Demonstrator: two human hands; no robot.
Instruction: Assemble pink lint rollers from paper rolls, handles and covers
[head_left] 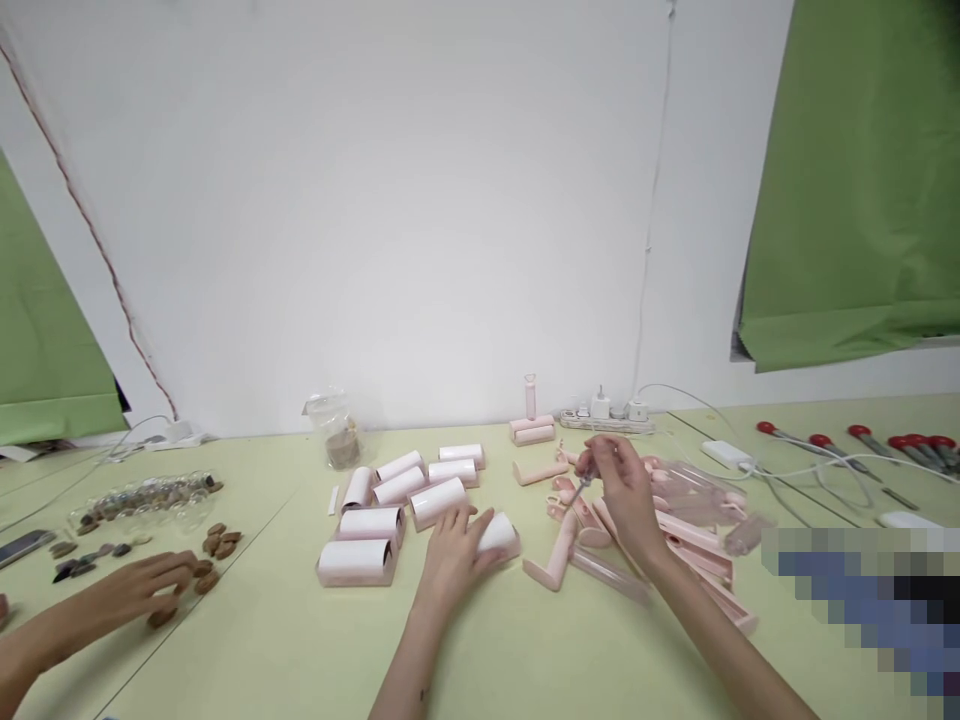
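Note:
My left hand (454,555) lies on a white lint roll (496,535) on the pale green table (300,640), fingers curled round it. Several more white rolls (405,495) with pink cores lie just left of it. My right hand (626,495) is raised a little over a heap of pink roller handles (577,540), its fingers pinched on a small pink part (587,470). A clear plastic cover (611,575) lies below that hand.
Another person's hand (131,590) at the far left rests among brown pieces (217,545) and small glass jars (150,495). A power strip (607,415) with cables sits by the wall. Red-handled tools (862,440) lie at the right. A plastic bag (337,435) stands at the back.

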